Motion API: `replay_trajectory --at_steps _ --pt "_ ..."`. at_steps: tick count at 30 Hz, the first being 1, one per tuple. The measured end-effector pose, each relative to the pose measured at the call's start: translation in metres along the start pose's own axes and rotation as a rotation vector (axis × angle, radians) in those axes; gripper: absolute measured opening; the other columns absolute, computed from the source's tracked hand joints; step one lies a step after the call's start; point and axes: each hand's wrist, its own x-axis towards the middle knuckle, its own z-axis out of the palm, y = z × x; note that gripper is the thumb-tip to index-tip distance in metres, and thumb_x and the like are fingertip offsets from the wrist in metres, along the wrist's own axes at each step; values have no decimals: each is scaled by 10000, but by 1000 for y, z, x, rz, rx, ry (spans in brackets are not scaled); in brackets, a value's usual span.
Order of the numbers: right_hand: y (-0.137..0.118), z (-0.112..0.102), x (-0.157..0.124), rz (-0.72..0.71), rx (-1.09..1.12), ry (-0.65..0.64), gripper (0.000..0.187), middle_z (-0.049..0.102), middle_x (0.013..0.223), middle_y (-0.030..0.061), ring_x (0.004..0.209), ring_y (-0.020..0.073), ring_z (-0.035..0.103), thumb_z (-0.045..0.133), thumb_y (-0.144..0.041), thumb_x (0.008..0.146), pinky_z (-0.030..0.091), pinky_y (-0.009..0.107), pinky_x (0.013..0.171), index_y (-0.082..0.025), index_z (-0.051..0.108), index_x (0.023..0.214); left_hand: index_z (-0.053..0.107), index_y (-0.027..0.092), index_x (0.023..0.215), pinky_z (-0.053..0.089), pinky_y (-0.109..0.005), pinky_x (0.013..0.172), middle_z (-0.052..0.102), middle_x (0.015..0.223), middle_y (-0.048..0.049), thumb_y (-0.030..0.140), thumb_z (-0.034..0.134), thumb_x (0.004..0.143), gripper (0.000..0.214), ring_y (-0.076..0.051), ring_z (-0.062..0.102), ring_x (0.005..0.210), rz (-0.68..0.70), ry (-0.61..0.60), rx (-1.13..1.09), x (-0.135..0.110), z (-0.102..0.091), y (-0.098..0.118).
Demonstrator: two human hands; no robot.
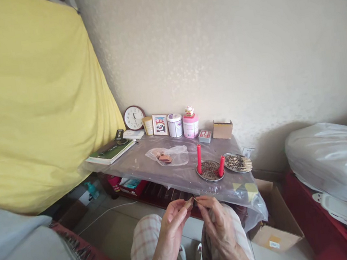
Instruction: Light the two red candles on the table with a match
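Observation:
My left hand [173, 227] and my right hand [218, 221] are raised together over my lap, in front of the low table [139, 163]. Both pinch a small brownish piece [191, 203] between thumb and fingertips; what it is I cannot make out. On the table just beyond stand two red candles [199, 159] on a round metal plate [209, 171]. A second plate [237, 162] beside it carries several thin sticks. A clear plastic bag [170, 155] with small brown pieces lies mid-table.
Along the wall stand a clock [134, 118], a framed picture [160, 125], a white tin [175, 125], a pink jar [190, 125] and a small cardboard box [223, 129]. Books [111, 151] lie at left. Yellow cloth [31, 101] hangs left; open carton [275, 223] and white bag [332, 161] right.

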Motion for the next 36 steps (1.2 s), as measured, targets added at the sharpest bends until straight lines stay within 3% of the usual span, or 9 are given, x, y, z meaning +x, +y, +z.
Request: replay_trajectory --at_steps 5,8,9,11,14,20,25,31,36 --pt "-9 -10 2 -33 48 86 186 764 961 48 868 177 751 565 -125 939 619 278 767 -255 640 1049 717 197 886 452 -391 969 795 954 -59 359 844 685 287 -204 692 942 3 53 -9 3 -3 -2" --pt "7 -1 -3 -95 22 1 185 780 950 46 827 189 756 539 -164 956 617 288 734 -273 657 1049 724 200 909 443 -404 992 790 968 -64 357 833 704 281 -220 684 980 21 29 3 2 -1 0" --pt "17 4 -5 -49 -30 -49 179 782 873 26 746 183 755 515 -204 976 613 269 677 -285 674 970 726 201 926 434 -414 1010 789 980 -67 356 819 722 273 -228 679 1004 27 14 15 1 0 2" --pt "39 11 -9 57 -116 16 223 742 687 5 572 186 713 504 -310 992 577 259 537 -286 663 838 728 204 952 412 -437 1043 786 1016 -77 359 797 748 265 -246 670 1048 28 0 39 -1 0 3" --pt "61 13 -13 247 -134 77 216 768 766 18 627 183 729 521 -382 983 577 257 570 -247 662 889 733 211 928 398 -441 1056 791 1026 -74 377 806 735 265 -252 667 1066 8 37 48 -2 -4 4" --pt "51 3 -5 349 17 129 213 752 821 23 731 170 712 582 -395 945 577 265 699 -213 674 883 729 222 911 408 -409 1042 799 990 -50 383 819 719 266 -236 675 1067 -11 68 45 3 -10 -2" --pt "22 5 -4 237 67 81 62 754 882 1 815 164 732 610 -240 936 587 244 764 -261 669 933 706 206 916 441 -375 1000 800 974 -52 350 825 706 281 -217 690 1031 17 85 19 3 -4 -2" --pt "3 6 -2 -8 35 21 213 757 890 22 785 167 746 572 -98 917 610 233 725 -270 639 1024 697 211 937 450 -370 997 794 989 -51 319 799 723 260 -210 676 1023 54 66 54 4 -5 -4" --pt "-2 -1 -1 -73 31 37 241 757 964 50 859 171 736 557 -81 921 596 255 775 -256 625 1072 703 209 921 446 -360 952 792 951 -39 337 831 693 291 -193 671 961 64 77 42 6 -6 -4"
